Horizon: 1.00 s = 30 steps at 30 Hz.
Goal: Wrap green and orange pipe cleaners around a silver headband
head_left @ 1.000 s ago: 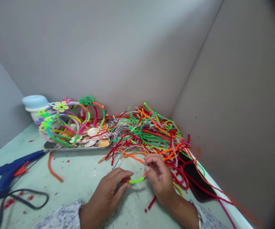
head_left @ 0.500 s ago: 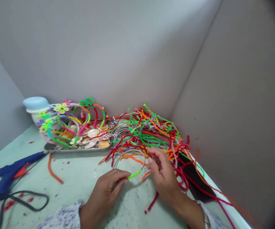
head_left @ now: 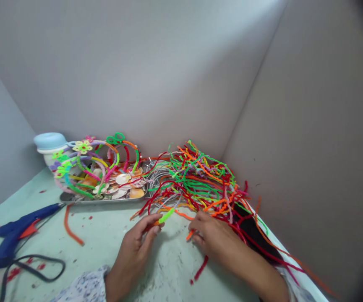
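Observation:
My left hand (head_left: 135,243) pinches the end of a thin metal headband (head_left: 165,205) partly wrapped in lime-green and orange pipe cleaner (head_left: 165,216). The bare grey wire arcs up from the wrapped end toward the heap. My right hand (head_left: 209,235) rests on the table beside a big tangled heap of red, green and orange pipe cleaners (head_left: 200,180). Its fingers are closed around the end of an orange pipe cleaner (head_left: 190,235).
A metal tray (head_left: 105,198) at the back holds shells and finished wrapped headbands (head_left: 90,163). A pale blue lidded jar (head_left: 49,144) stands behind it. A blue glue gun (head_left: 14,230) with a dark cord lies at the left. A loose orange pipe cleaner (head_left: 71,226) and red scraps dot the table.
My left hand has lifted the wrapped headband end up and away from my right hand. My right hand let go of the headband and moved down to an orange pipe cleaner by the heap.

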Available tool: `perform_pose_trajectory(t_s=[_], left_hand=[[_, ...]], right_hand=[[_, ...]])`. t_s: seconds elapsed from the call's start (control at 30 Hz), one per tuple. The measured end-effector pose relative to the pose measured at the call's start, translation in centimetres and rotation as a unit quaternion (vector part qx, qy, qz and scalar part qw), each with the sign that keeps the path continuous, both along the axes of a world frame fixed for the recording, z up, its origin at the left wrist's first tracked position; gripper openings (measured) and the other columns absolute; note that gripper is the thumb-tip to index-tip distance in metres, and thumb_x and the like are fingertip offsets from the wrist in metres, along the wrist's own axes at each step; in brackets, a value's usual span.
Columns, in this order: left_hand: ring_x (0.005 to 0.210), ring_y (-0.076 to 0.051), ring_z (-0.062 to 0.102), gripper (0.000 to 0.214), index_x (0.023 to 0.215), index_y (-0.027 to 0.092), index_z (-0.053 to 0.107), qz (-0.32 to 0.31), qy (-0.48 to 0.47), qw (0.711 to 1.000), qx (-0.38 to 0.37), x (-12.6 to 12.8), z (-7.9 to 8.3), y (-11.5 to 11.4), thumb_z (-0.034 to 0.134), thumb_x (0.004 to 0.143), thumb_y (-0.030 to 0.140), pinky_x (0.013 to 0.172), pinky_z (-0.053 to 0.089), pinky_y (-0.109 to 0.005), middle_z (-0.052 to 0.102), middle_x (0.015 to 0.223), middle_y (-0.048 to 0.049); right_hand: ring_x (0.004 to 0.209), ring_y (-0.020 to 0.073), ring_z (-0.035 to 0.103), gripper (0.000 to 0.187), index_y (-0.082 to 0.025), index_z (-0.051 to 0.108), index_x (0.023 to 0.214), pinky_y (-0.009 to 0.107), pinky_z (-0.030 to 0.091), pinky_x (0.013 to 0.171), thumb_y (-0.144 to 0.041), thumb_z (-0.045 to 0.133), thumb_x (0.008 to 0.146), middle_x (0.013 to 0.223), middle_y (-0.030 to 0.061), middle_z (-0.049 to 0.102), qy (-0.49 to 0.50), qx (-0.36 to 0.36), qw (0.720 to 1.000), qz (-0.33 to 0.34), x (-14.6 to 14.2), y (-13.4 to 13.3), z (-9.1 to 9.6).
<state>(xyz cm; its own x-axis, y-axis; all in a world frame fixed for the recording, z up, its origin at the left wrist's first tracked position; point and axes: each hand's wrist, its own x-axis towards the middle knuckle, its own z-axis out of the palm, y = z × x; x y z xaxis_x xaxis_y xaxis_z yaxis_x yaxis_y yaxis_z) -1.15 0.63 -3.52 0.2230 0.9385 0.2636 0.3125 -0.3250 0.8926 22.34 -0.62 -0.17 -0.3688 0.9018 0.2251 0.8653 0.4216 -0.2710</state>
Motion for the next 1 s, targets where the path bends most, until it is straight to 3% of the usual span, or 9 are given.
perform_pose_trajectory(t_s=[0.13,0.23,0.33,0.47,0.67,0.8,0.87,0.93,1.0], left_hand=[[0.095,-0.019,0.065,0.020,0.104,0.022,0.064,-0.047,0.078,0.995,0.044,0.2,0.8,-0.3,0.050,0.093,0.030,0.082,0.053,-0.029,0.070,0.101,-0.0049],[0.089,-0.018,0.064,0.019,0.103,0.022,0.064,-0.096,0.118,0.986,0.065,0.5,1.1,-0.6,0.048,0.093,0.026,0.079,0.051,-0.029,0.069,0.095,-0.0047],[0.087,-0.018,0.063,0.020,0.102,0.021,0.064,-0.136,0.145,0.978,0.070,0.7,1.3,-0.8,0.046,0.093,0.022,0.078,0.050,-0.029,0.067,0.094,-0.0052],[0.092,-0.021,0.060,0.019,0.102,0.020,0.064,-0.158,0.177,0.967,0.089,0.9,1.5,-1.0,0.050,0.089,0.020,0.084,0.048,-0.035,0.066,0.097,-0.0066],[0.100,-0.023,0.059,0.022,0.109,0.020,0.062,-0.110,0.144,0.978,0.106,0.7,1.9,-1.1,0.049,0.091,0.025,0.090,0.045,-0.038,0.067,0.104,-0.0094],[0.110,-0.023,0.057,0.025,0.113,0.022,0.062,-0.052,0.069,0.994,0.064,1.2,4.9,-0.2,0.050,0.093,0.031,0.096,0.041,-0.036,0.065,0.116,-0.0079],[0.111,-0.022,0.057,0.028,0.117,0.024,0.061,-0.057,-0.001,0.998,0.017,2.0,7.0,0.4,0.049,0.094,0.035,0.097,0.041,-0.035,0.065,0.119,-0.0062],[0.113,-0.022,0.057,0.031,0.117,0.023,0.061,-0.087,-0.093,0.991,-0.032,3.1,8.8,1.0,0.049,0.094,0.040,0.099,0.039,-0.034,0.065,0.119,-0.0061],[0.106,-0.022,0.061,0.038,0.115,0.018,0.062,-0.159,-0.194,0.961,-0.115,4.1,9.9,1.2,0.044,0.095,0.044,0.097,0.041,-0.036,0.068,0.111,-0.0091]], right_hand=[[0.061,0.0177,0.061,0.016,-0.022,0.064,0.070,0.025,0.040,0.053,-0.008,0.059,0.079,0.072,0.0026,0.065,-0.002,0.001,1.000,0.000,-0.1,0.2,0.7],[0.066,0.0173,0.061,0.014,-0.022,0.062,0.085,0.026,0.044,0.059,-0.016,0.051,0.088,0.076,0.0014,0.065,0.089,0.031,0.995,-0.033,1.2,0.3,3.4],[0.071,0.0174,0.062,0.014,-0.022,0.061,0.096,0.027,0.046,0.063,-0.025,0.048,0.093,0.082,0.0025,0.067,0.208,0.080,0.969,-0.105,2.8,0.2,6.2],[0.060,0.0137,0.059,0.016,-0.023,0.060,0.095,0.025,0.049,0.055,-0.036,0.051,0.094,0.075,0.0003,0.064,0.428,0.106,0.886,-0.143,4.0,-0.2,8.1],[0.063,0.0127,0.062,0.008,-0.024,0.062,0.090,0.025,0.052,0.055,-0.031,0.062,0.088,0.089,0.0012,0.067,0.635,0.155,0.756,-0.041,4.3,-1.1,9.4],[0.057,0.0112,0.063,0.003,-0.022,0.063,0.087,0.020,0.050,0.048,-0.025,0.065,0.085,0.081,0.0009,0.068,0.701,0.167,0.693,0.005,4.1,-1.4,11.0],[0.053,0.0080,0.060,0.005,-0.020,0.064,0.082,0.017,0.049,0.046,-0.024,0.066,0.084,0.078,-0.0001,0.068,0.733,0.155,0.662,0.007,3.8,-1.0,11.9],[0.053,0.0059,0.060,0.007,-0.020,0.064,0.078,0.014,0.049,0.046,-0.024,0.067,0.082,0.074,-0.0018,0.067,0.771,0.135,0.622,0.006,3.3,-0.2,12.7],[0.053,0.0045,0.059,0.007,-0.021,0.064,0.077,0.012,0.048,0.047,-0.025,0.068,0.081,0.073,-0.0040,0.067,0.795,0.123,0.594,0.021,2.6,0.9,13.2]])
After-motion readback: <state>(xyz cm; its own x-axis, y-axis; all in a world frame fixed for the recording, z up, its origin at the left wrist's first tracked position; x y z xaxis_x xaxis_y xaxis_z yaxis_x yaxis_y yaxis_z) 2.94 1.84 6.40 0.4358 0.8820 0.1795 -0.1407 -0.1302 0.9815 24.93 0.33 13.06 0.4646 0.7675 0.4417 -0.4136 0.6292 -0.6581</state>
